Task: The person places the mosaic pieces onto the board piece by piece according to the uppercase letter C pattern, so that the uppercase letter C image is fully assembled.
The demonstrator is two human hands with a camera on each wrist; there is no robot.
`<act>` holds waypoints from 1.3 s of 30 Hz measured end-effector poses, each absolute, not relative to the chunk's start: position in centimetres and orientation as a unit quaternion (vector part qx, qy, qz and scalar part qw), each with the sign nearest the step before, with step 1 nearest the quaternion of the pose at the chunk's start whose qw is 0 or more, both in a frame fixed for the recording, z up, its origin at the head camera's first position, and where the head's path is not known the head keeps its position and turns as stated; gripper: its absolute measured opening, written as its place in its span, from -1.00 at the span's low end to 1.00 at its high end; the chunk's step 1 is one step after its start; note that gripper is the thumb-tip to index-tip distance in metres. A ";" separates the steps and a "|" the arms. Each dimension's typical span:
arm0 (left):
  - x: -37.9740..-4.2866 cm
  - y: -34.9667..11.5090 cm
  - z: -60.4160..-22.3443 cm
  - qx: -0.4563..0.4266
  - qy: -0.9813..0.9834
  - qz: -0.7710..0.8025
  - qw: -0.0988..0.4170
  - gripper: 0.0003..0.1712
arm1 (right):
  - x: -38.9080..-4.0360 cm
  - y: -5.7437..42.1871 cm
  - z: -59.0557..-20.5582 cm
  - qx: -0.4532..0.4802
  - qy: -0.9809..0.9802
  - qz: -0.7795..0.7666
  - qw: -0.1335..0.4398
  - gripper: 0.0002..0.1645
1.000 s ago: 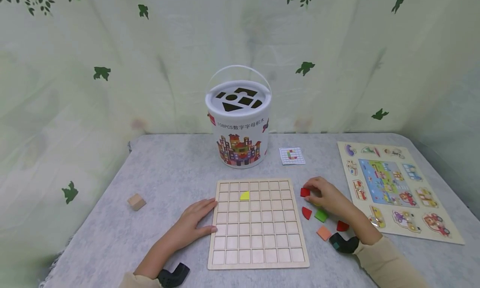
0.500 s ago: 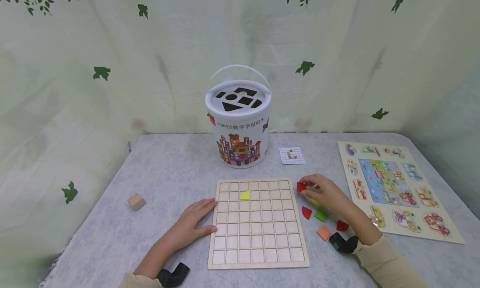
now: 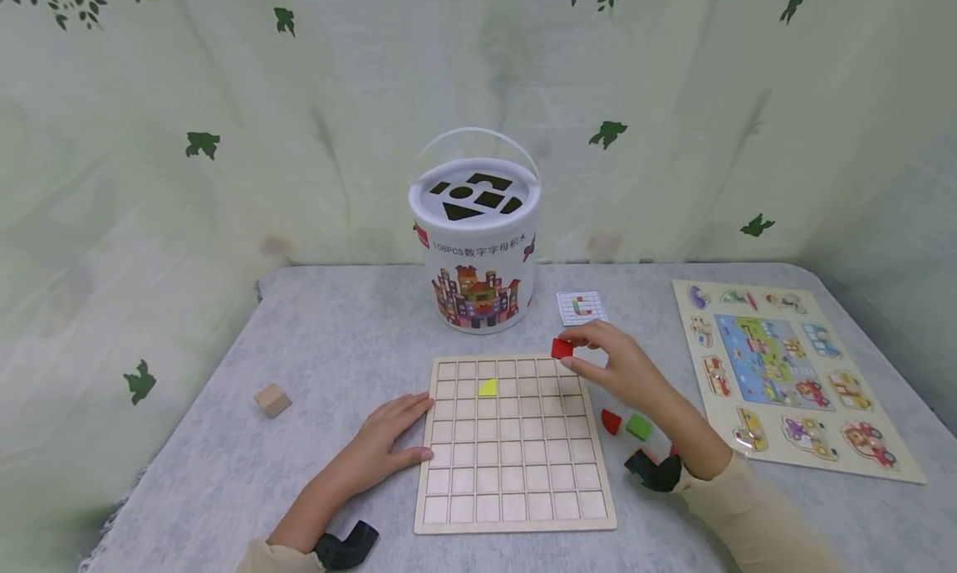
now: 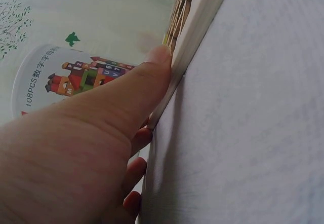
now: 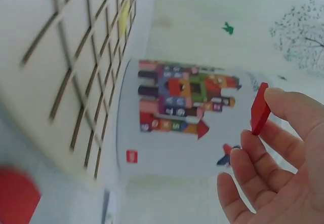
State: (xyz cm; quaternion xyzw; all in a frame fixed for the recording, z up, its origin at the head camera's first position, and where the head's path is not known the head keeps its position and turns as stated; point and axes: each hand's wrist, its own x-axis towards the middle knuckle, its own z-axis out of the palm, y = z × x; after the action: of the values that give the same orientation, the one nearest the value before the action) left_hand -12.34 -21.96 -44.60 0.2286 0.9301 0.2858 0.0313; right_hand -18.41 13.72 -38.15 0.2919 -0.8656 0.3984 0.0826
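Observation:
A pale wooden grid board [image 3: 512, 478] lies flat on the table. One yellow tile with a rounded corner [image 3: 488, 388] sits in a cell near its top left. My left hand [image 3: 383, 442] rests against the board's left edge, thumb and fingers touching the rim; the left wrist view shows the thumb [image 4: 139, 89] on that edge. Above the board's top right corner, my right hand [image 3: 626, 375] pinches a thin red square tile [image 3: 561, 349] between thumb and fingers. Right of the board lie a red quarter-round tile [image 3: 611, 422] and a green square tile [image 3: 639, 426]. The right wrist partly hides other tiles.
A white bucket [image 3: 478, 249] with a slotted lid stands behind the board, with a small pattern card [image 3: 581, 307] at its right. A picture puzzle board [image 3: 792, 428] lies far right. At left sits a plain wooden block [image 3: 272, 401].
My right hand has lifted the red square tile and carried it left and away from me, from beside the board to above its top right corner. The left hand stays put.

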 end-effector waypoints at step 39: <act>-12.3 -21.9 -44.4 0.232 0.931 0.281 0.031 -0.16 | -20.8 7.9 -44.3 0.312 -0.869 0.381 -0.056 -0.79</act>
State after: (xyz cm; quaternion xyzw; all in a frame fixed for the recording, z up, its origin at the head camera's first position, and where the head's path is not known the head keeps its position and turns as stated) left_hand -12.31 -21.92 -44.36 0.2317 0.9307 0.2815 0.0311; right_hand -20.80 7.88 -44.32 0.3119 -0.8688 0.3805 -0.0556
